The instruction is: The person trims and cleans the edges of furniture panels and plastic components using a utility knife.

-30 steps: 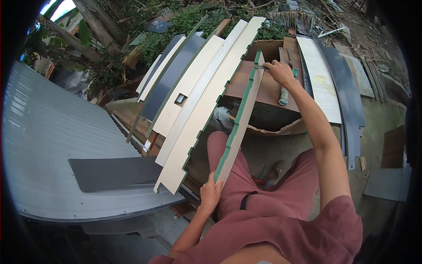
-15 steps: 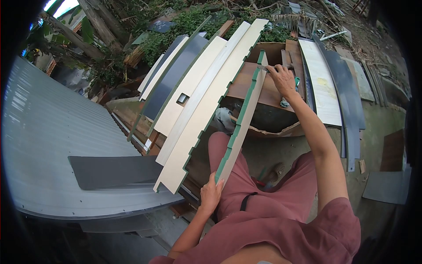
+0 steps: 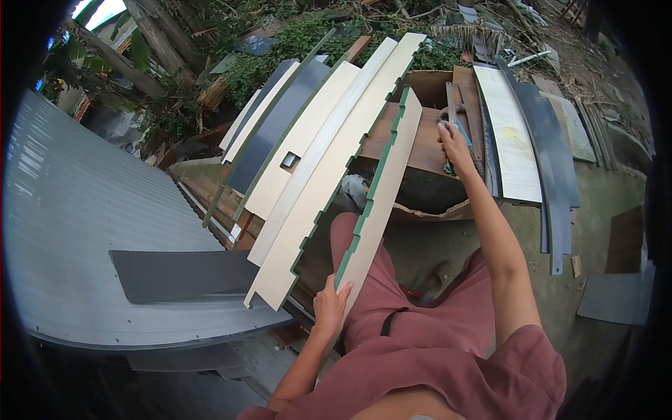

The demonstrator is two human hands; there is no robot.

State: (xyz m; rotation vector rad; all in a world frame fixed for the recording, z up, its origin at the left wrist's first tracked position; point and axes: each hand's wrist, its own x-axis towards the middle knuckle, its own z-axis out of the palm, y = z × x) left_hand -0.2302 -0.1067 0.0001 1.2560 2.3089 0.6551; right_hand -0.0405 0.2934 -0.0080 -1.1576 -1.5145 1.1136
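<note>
My left hand (image 3: 330, 306) grips the near end of a long cream board (image 3: 382, 189) with a notched green edge. The board slants away from me over my thigh, its broad face turned up and its far end over a brown panel (image 3: 435, 140). Off to the right of that far end, my right hand (image 3: 456, 148) is closed around a small metal tool (image 3: 442, 122), mostly hidden by the fingers. Beside this hand are a blue-handled tool (image 3: 462, 129) and a metal bar (image 3: 450, 98) on the panel.
Several long boards, one a cream notched board (image 3: 336, 182), lie stacked to the left. A corrugated metal sheet (image 3: 91, 210) with a dark grey panel (image 3: 182, 276) is further left. A torn-edged box (image 3: 434, 212) stands ahead; white and grey strips (image 3: 511, 133) lean right.
My right hand has left the board's far end and moved right, taking the small metal tool along. The board has tilted so more of its cream face shows.
</note>
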